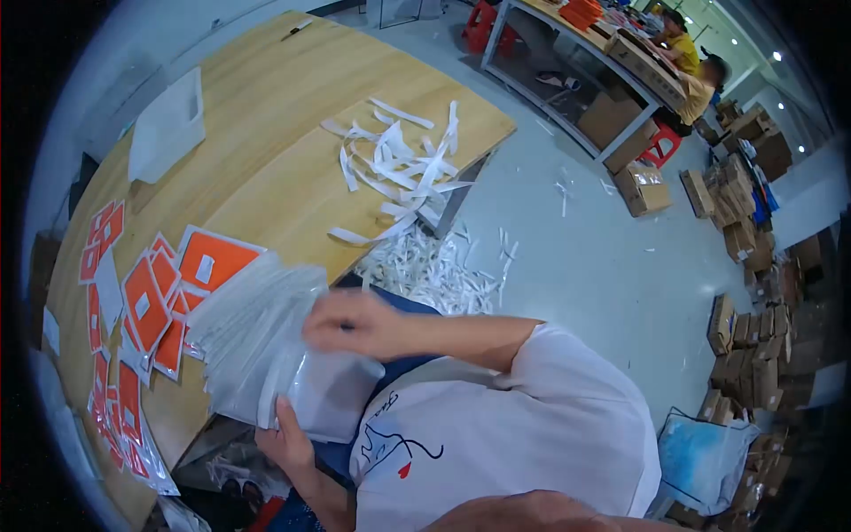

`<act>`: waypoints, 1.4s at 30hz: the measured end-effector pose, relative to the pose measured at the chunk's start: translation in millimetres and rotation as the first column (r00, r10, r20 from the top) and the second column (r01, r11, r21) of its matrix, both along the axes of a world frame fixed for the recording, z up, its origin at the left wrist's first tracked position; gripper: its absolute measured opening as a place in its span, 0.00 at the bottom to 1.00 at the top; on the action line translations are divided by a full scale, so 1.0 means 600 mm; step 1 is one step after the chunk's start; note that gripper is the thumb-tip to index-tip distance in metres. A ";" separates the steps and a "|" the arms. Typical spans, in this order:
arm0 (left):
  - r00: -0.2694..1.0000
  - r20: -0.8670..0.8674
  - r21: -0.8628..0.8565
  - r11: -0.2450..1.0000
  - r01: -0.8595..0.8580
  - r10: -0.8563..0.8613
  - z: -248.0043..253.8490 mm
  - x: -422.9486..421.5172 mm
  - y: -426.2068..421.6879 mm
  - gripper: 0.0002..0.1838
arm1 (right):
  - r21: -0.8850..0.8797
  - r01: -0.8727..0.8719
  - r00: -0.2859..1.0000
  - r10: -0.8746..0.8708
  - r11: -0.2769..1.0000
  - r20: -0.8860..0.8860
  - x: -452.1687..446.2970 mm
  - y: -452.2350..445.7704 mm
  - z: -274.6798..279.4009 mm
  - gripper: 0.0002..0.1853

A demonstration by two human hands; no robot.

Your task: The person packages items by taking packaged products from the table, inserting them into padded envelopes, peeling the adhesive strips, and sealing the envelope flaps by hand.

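Note:
A thick fanned stack of clear plastic bags (332,395) lies across my lap and the table's edge. My left hand (288,439) grips its lower side, with the thumb on top. Over the upper part of the stack is my right hand (350,321), a little blurred, its fingers curled in. What those fingers hold, if anything, is hidden. Just beyond the stack lie flat orange packets (146,301) in clear sleeves with white labels, several overlapping in loose groups on the wooden table (266,133).
White strips (399,168) are heaped at the table's right corner, with more strips (430,275) piled below. A white tray (168,124) and a pen-like object (297,29) lie farther back. Cardboard boxes (749,355) line the right side; people sit at another table (567,35).

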State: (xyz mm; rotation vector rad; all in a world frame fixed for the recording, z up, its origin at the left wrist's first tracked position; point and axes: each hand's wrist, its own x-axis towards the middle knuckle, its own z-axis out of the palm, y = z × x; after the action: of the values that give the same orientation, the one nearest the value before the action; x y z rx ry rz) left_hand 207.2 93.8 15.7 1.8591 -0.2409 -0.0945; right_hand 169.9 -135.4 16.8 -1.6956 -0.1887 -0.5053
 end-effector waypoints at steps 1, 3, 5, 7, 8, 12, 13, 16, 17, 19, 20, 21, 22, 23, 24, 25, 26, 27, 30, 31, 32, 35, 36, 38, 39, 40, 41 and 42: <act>0.999 -0.034 0.056 0.998 -0.014 0.015 0.004 -0.001 -0.001 0.10 | -0.055 -0.083 0.994 0.086 0.995 0.063 -0.003 0.027 0.005 0.06; 0.995 0.065 0.120 0.991 0.063 -0.071 0.002 -0.002 -0.003 0.10 | -0.234 -0.057 0.937 0.132 0.971 0.323 0.009 0.065 0.026 0.06; 0.939 0.230 0.265 0.945 0.191 -0.255 -0.002 -0.002 -0.002 0.10 | -0.291 -0.038 0.926 0.143 0.956 0.350 0.020 0.091 0.017 0.06; 0.891 0.299 0.347 0.909 0.231 -0.341 -0.001 -0.001 0.002 0.10 | -0.345 -0.025 0.914 0.161 0.938 0.372 0.026 0.099 0.012 0.06; 0.892 0.300 0.342 0.911 0.230 -0.338 -0.001 -0.001 0.002 0.10 | -0.319 -0.086 0.923 0.196 0.944 0.330 0.028 0.099 0.012 0.06; 0.896 0.292 0.330 0.915 0.232 -0.333 0.001 0.002 0.000 0.10 | -0.122 -0.269 0.934 0.290 0.955 0.209 0.036 0.091 0.011 0.03; 0.922 0.257 0.299 0.931 0.209 -0.290 0.005 0.002 -0.001 0.10 | -0.018 -0.281 0.936 0.278 0.960 0.217 0.038 0.082 0.011 0.03; 0.980 0.130 0.218 0.969 0.119 -0.150 0.024 -0.001 -0.006 0.10 | 0.645 -0.087 0.989 0.143 0.759 -0.035 0.056 0.012 -0.011 0.04; 0.986 0.094 0.178 0.977 0.118 -0.136 0.033 -0.003 -0.008 0.10 | 0.673 0.130 0.971 0.043 0.728 -0.234 0.041 -0.046 -0.006 0.07; 0.994 0.062 0.118 0.989 0.087 -0.095 0.036 -0.002 -0.006 0.10 | 0.631 0.524 0.845 -0.437 0.571 -0.307 0.033 -0.132 -0.007 0.07; 0.993 0.031 0.131 0.986 0.107 -0.112 0.025 0.001 0.003 0.10 | 0.795 0.392 0.884 -0.428 0.463 -0.187 0.020 -0.187 -0.023 0.05; 0.993 -0.006 0.143 0.983 0.118 -0.118 0.017 0.002 0.015 0.10 | 0.787 0.467 0.859 -0.419 0.404 -0.294 0.013 -0.233 -0.039 0.11; 0.989 0.006 0.150 0.978 0.144 -0.147 0.022 0.004 0.018 0.10 | 0.836 0.430 0.859 -0.439 0.341 -0.263 0.002 -0.237 -0.034 0.11; 0.984 0.018 0.152 0.973 0.174 -0.179 0.028 0.006 0.014 0.10 | 0.772 0.484 0.831 -0.491 0.411 -0.260 -0.002 -0.197 -0.014 0.12; 0.980 -0.027 0.129 0.972 0.198 -0.197 0.033 0.006 0.015 0.11 | 0.743 0.450 0.883 -0.368 0.495 -0.290 -0.006 -0.170 -0.021 0.12; 0.978 0.001 0.128 0.970 0.209 -0.211 0.039 0.008 0.014 0.11 | 0.716 0.407 0.913 -0.254 0.568 -0.318 -0.011 -0.146 -0.032 0.13; 0.971 0.033 0.122 0.966 0.230 -0.235 0.041 0.007 0.014 0.11 | 0.636 0.276 0.944 -0.079 0.721 -0.319 -0.020 -0.126 -0.060 0.15; 0.979 0.014 0.135 0.970 0.201 -0.204 0.040 0.003 0.017 0.11 | 0.573 0.259 0.924 -0.025 0.778 -0.382 -0.023 -0.088 -0.053 0.15; 0.975 0.002 0.084 0.971 0.223 -0.224 0.034 0.003 0.018 0.13 | 0.564 0.146 0.904 0.123 0.813 -0.410 -0.003 -0.009 -0.053 0.14; 0.971 0.005 0.066 0.969 0.237 -0.238 0.035 0.004 0.020 0.13 | 0.612 0.072 0.909 0.201 0.787 -0.366 0.000 0.002 -0.056 0.14; 0.974 0.001 0.074 0.971 0.228 -0.228 0.034 0.005 0.023 0.13 | 0.619 0.065 0.906 0.214 0.783 -0.365 0.001 0.002 -0.060 0.14; 0.953 0.101 0.103 0.956 0.276 -0.286 0.024 0.010 0.038 0.15 | 0.420 -0.118 0.914 0.264 0.900 -0.308 0.010 -0.019 -0.081 0.13; 0.943 0.133 0.111 0.950 0.292 -0.306 0.020 0.013 0.043 0.16 | 0.341 -0.176 0.914 0.282 0.923 -0.291 0.014 -0.025 -0.086 0.13; 0.926 0.147 0.122 0.936 0.331 -0.347 0.012 0.024 0.054 0.17 | 0.345 -0.214 0.911 0.314 0.914 -0.267 0.021 -0.031 -0.091 0.13; 0.906 0.161 0.129 0.918 0.375 -0.392 0.008 0.031 0.059 0.18 | 0.343 -0.246 0.908 0.339 0.906 -0.244 0.024 -0.034 -0.093 0.13; 0.882 0.175 0.137 0.897 0.419 -0.439 0.005 0.037 0.064 0.19 | 0.341 -0.276 0.905 0.362 0.899 -0.221 0.026 -0.037 -0.095 0.13; 0.854 0.188 0.145 0.874 0.464 -0.485 0.004 0.039 0.068 0.19 | 0.338 -0.305 0.902 0.384 0.891 -0.198 0.027 -0.041 -0.097 0.14; 0.853 0.185 0.146 0.872 0.467 -0.488 0.006 0.040 0.072 0.19 | 0.340 -0.302 0.903 0.382 0.890 -0.198 0.027 -0.046 -0.098 0.14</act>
State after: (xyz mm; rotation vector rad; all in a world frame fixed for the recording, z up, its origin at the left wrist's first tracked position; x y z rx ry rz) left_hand 231.1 137.0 19.5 1.8679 -0.8679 -0.2499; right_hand 186.3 -163.1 -42.2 -1.3698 -0.2054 -0.0357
